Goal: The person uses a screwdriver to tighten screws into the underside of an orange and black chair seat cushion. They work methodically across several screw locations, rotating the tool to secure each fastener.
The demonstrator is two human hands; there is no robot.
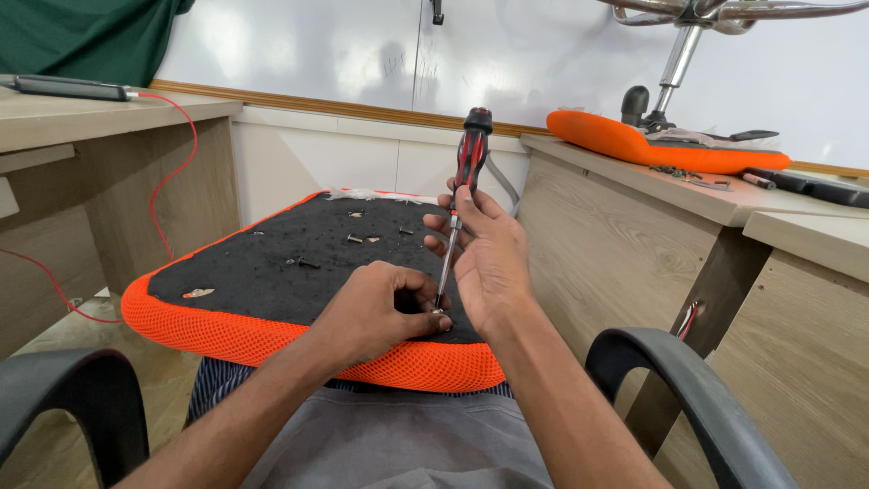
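Wooden benches either side, whiteboard wall behind. Screwdriver stands upright near the front edge of the seat pad lying across the lap, tip on a screw. Right hand grip clamped on the shaft. Left hand fingers pinched together at the screw. Loose screws mid-pad.

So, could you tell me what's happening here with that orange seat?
A seated person has an upturned orange chair seat across their lap. The right hand holds a red-and-black screwdriver upright, its tip on the seat's black underside. The left hand steadies something small at the tip. Several loose screws lie on the underside. A second orange seat rests on the desk to the right.
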